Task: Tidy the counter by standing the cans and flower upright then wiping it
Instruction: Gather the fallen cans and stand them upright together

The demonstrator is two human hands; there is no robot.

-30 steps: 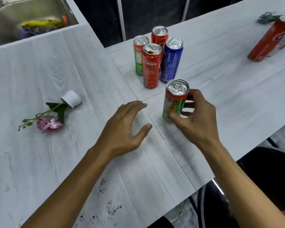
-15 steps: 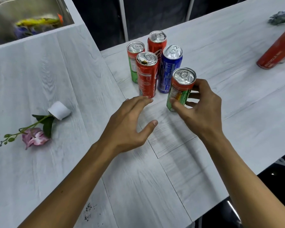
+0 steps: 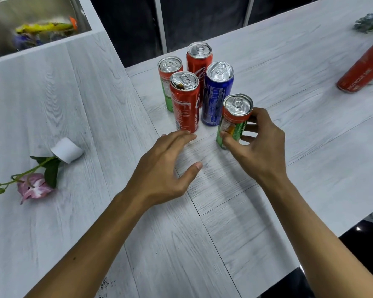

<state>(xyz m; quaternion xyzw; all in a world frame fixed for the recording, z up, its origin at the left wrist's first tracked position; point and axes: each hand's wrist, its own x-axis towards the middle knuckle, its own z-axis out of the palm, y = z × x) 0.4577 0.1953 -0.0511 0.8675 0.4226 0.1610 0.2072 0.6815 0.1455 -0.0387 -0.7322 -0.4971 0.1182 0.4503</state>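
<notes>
My right hand (image 3: pixel 257 145) grips an upright green-and-orange can (image 3: pixel 233 120), standing on the pale wood counter (image 3: pixel 224 222) just right of a cluster of upright cans: a red one (image 3: pixel 184 102), a blue one (image 3: pixel 216 93), a second red one (image 3: pixel 199 61) and a green one (image 3: pixel 168 80). My left hand (image 3: pixel 166 168) hovers open, palm down, in front of the red can. A pink flower (image 3: pixel 33 187) with a white pot (image 3: pixel 67 150) lies on its side at the left. Another red can (image 3: pixel 363 68) lies tipped at the far right.
A steel sink (image 3: pixel 30 24) with yellow and purple items sits at the back left. A grey-blue flower (image 3: pixel 367 22) lies at the far right edge. Dark specks (image 3: pixel 106 283) mark the counter near the front. The counter's edge drops off at the lower right.
My right hand has slid the green-and-orange can away from me, up beside the blue can in the cluster. My left hand stayed open above the counter.
</notes>
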